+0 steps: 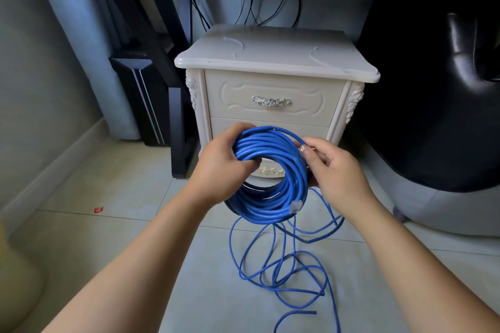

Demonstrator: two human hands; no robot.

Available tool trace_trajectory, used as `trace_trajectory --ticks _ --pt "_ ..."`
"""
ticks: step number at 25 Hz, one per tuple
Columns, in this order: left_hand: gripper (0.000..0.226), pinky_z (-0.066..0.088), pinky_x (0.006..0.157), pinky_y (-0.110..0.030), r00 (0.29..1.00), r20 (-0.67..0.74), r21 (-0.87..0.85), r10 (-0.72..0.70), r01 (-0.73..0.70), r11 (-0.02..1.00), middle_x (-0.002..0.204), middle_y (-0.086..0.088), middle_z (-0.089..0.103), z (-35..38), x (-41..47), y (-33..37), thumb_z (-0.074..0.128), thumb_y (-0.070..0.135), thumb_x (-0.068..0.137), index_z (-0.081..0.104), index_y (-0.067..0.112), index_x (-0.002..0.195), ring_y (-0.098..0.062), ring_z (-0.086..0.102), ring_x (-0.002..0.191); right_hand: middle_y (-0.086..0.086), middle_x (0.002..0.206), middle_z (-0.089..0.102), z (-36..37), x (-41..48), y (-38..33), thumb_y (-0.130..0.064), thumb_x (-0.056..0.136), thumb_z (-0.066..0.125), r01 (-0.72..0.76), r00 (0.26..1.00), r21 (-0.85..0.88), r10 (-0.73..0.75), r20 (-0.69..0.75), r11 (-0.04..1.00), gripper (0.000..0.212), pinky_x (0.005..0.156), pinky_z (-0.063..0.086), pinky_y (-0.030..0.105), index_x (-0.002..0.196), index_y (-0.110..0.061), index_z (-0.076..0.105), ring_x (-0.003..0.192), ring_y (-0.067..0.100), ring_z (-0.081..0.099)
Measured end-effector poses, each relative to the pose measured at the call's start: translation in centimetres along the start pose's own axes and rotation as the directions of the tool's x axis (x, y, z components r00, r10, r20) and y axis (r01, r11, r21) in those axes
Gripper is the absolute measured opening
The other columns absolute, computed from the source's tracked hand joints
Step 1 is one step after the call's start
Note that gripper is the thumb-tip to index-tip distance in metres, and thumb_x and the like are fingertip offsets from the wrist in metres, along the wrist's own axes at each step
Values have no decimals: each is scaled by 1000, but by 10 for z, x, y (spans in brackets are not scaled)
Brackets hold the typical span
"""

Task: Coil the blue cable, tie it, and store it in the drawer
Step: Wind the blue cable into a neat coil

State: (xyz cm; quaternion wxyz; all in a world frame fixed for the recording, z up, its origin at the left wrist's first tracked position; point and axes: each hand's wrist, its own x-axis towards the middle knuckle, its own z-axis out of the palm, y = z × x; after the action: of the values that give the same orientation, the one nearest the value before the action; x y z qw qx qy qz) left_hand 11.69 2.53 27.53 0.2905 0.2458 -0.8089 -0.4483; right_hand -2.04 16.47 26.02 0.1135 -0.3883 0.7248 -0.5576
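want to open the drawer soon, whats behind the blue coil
The nightstand's lower drawer front; carved floral trim shows through the ring. Any handle is covered by the coil, the left hand and the right hand.

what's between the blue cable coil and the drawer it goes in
Nothing stands between them, but the top drawer of the nightstand is shut. The left hand and right hand both hold the blue cable coil, and uncoiled loops trail on the floor.

Head cam, looks fwd-down, close on hands [224,162].
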Motion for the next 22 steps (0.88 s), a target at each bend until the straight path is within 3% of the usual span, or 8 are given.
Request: trace_trajectory --ticks 4,7,9,12,15,18,20,22 --pt "42 51 67 -22 993 -88 -56 -74 70 996 84 12 67 3 4 -3 69 4 79 62 30 112 -4 62 68 -24 84 71 15 -12 1 -20 102 49 4 995 40 0 -98 999 31 82 58 46 99 -45 66 80 5 65" --pt "40 52 66 -33 979 -131 -203 -159 131 971 74 15 65 3 6 -3 68 1 80 64 33 105 -8 57 61 -18 114 70 28 -17 2 -34 105 39 -122 991 359 135 -10 925 29 106 45 48 118 -37 65 112 8 63" --pt "39 49 64 -34 964 -163 -283 -210 159 946 70 13 63 7 5 -1 66 0 80 66 32 103 -11 53 58 -9 140 58 29 -18 3 -62 95 42 -241 969 572 166 181 784 57 116 34 46 141 -29 50 131 10 51" --pt "36 48 63 -35 938 -202 -379 -281 190 906 71 11 62 14 3 0 64 1 80 66 28 102 -14 51 58 -7 147 50 31 -17 4 -81 62 67 -284 956 664 150 252 692 107 116 32 48 151 -34 32 135 13 48" --pt "32 48 62 -34 906 -238 -473 -351 207 856 72 8 62 18 1 2 62 1 80 67 25 101 -16 52 62 -12 139 57 37 -20 4 -67 53 85 -271 961 599 173 216 754 112 114 36 48 149 -40 33 131 13 52" --pt "29 46 59 -32 890 -220 -564 -399 218 797 68 6 57 25 -4 5 60 2 83 65 20 105 -19 49 60 -5 128 64 44 -25 1 -36 69 84 -208 978 516 195 80 831 76 105 46 47 136 -36 49 123 18 60" --pt "29 45 62 -29 895 -172 -602 -411 235 763 71 6 57 33 -11 8 60 4 86 64 22 108 -17 51 64 1 114 70 41 -22 1 -21 72 80 -231 962 550 271 8 803 61 97 52 50 128 -31 56 109 26 68" --pt "30 46 65 -28 899 -135 -628 -416 247 738 74 7 57 38 -16 7 60 5 87 62 24 111 -16 52 68 6 102 73 38 -20 3 -7 77 76 -291 940 585 339 29 757 52 94 53 54 122 -26 59 96 32 72"
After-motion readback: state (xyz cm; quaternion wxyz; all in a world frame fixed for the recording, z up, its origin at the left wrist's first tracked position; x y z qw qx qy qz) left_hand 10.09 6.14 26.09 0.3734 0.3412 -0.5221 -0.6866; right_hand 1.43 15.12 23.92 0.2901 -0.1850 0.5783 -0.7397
